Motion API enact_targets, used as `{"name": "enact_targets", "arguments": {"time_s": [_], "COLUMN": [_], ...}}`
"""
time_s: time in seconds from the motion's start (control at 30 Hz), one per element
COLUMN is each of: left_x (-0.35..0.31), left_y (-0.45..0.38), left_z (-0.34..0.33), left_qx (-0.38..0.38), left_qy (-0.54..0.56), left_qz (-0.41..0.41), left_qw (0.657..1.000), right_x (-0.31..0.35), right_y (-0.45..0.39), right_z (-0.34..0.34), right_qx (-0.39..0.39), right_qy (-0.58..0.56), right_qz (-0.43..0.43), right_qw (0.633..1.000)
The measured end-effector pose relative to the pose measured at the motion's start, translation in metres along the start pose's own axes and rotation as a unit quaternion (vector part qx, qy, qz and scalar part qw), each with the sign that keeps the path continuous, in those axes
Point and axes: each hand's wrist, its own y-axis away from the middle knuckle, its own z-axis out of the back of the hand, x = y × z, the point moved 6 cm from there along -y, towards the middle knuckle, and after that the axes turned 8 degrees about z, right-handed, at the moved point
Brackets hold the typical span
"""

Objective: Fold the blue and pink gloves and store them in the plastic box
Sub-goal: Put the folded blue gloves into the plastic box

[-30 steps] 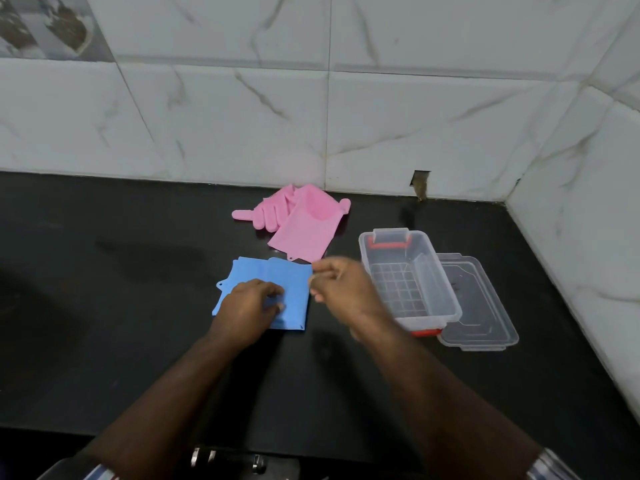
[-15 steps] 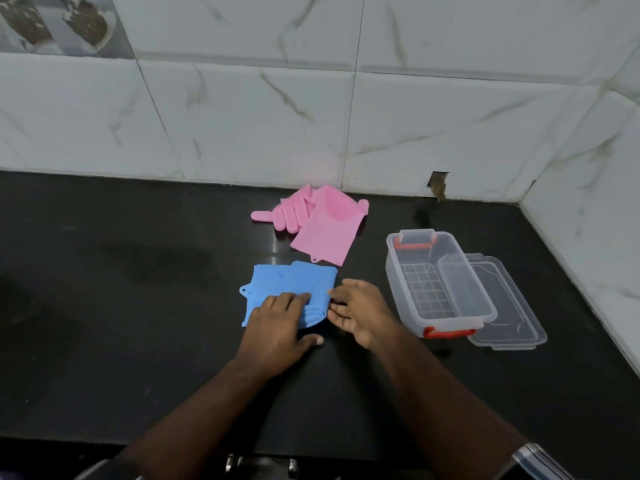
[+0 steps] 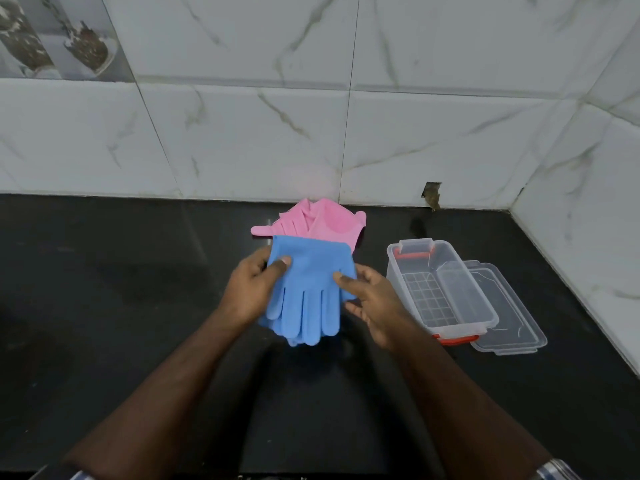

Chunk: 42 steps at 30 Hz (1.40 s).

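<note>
blue gloves (image 3: 308, 289) held between both hands, fingers toward near | left hand (image 3: 251, 289) pinches left edge | right hand (image 3: 372, 303) grips right edge | plastic box (image 3: 440, 289) right, open

We see two bare forearms reaching in from the lower edge, nothing worn on our left hand (image 3: 250, 289) or right hand (image 3: 372, 301). At each bottom corner a sliver of sleeve shows, striped or checked in blue, white and a darker tone.
</note>
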Motion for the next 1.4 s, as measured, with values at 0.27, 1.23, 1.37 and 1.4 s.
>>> {"name": "enact_targets", "arguments": {"time_s": [0.27, 1.23, 1.37, 1.4], "left_x": [0.011, -0.007, -0.028, -0.033], "left_y": [0.015, 0.014, 0.007, 0.004], "left_z": [-0.025, -0.104, -0.139, -0.148], "left_qx": [0.101, 0.226, 0.242, 0.244], "left_qy": [0.292, 0.179, 0.183, 0.180], "left_qz": [0.172, 0.206, 0.204, 0.202], "left_qw": [0.935, 0.935, 0.931, 0.931], "right_x": [0.008, 0.052, 0.079, 0.085], "right_y": [0.007, 0.015, 0.014, 0.013], "right_z": [-0.018, 0.095, 0.134, 0.144], "right_qx": [0.160, 0.044, 0.013, 0.004], "right_qy": [-0.141, 0.106, 0.091, 0.104], "right_qz": [-0.038, 0.074, 0.095, 0.104], "right_qw": [0.976, 0.991, 0.991, 0.989]}}
